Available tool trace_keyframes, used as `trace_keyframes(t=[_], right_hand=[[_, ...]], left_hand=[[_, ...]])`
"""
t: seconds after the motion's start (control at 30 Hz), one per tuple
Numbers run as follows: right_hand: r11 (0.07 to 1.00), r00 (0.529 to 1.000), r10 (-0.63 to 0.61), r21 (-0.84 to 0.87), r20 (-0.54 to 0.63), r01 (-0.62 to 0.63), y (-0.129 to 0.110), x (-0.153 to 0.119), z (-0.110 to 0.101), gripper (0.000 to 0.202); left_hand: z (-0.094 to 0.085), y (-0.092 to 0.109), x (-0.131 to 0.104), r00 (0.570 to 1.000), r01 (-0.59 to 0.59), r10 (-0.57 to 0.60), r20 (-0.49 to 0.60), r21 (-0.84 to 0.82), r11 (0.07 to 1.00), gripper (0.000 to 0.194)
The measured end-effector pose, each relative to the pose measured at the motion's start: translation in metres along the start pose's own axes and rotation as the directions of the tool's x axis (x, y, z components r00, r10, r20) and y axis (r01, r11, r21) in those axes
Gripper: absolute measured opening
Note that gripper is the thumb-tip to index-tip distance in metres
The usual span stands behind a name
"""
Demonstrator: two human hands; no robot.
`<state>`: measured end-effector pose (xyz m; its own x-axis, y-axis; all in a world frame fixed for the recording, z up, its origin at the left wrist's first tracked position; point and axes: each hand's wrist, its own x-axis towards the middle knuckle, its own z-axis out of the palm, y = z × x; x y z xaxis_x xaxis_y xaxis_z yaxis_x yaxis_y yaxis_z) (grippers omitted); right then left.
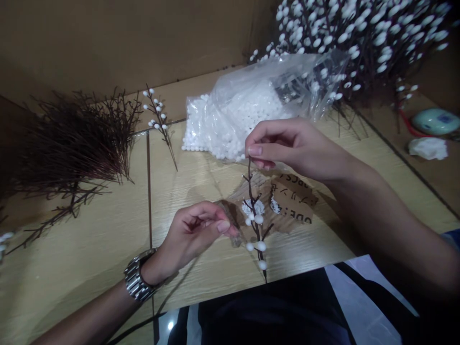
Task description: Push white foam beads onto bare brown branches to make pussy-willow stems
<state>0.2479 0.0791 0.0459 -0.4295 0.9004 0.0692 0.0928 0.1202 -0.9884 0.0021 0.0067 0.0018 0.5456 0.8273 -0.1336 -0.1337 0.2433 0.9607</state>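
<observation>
The right hand (287, 148) is pinching the top end of a thin dark twig (254, 211) between thumb and forefinger, letting it hang upright above the table (89, 268). The left hand (196, 230) is closing narrowly just beside the twig's lower half, fingertips pressed together on something too small for me to make out, probably 1 white bead. About 5 white beads (259, 219) are already sitting on the twig's short side stubs, clustered around the middle and lower part, while the upper stretch is showing bare.

To my eye, doing this step well is calling for a steady upper grip so the twig is not spinning, and for the left fingertips to be coming at a bare stub straight on, pushing gently so the thin stub is not bending or snapping.

Beyond the hands, a clear plastic bag (258, 96) full of loose white beads is lying open on the table, just behind the right hand. Further left, 1 finished sprig (158, 117) is lying apart, and a heap of bare dark twigs (68, 143) is spreading along the left edge. At the far right corner, a big bundle of beaded branches (362, 33) is piling up, with a pale green object (435, 120) and a crumpled white wad (428, 147) near it. A metal watch (136, 278) is sitting on the left wrist.
</observation>
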Motion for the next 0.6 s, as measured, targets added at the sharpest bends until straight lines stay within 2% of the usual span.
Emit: trace_keyframes(t=[0.27,0.6], right_hand=[[1.000,1.000,-0.002,-0.022,0.007,0.003,0.0016,-0.0008,-0.0010,0.018],[1.000,1.000,-0.015,-0.001,0.022,0.015,0.0037,-0.0009,-0.0017,0.019]], left_hand=[[-0.0021,-0.0002,-0.0019,0.999,-0.002,0.004,0.047,-0.046,0.999,0.004],[-0.0006,-0.0023,-0.0011,0.998,0.040,-0.038,0.041,-0.045,0.998,0.009]])
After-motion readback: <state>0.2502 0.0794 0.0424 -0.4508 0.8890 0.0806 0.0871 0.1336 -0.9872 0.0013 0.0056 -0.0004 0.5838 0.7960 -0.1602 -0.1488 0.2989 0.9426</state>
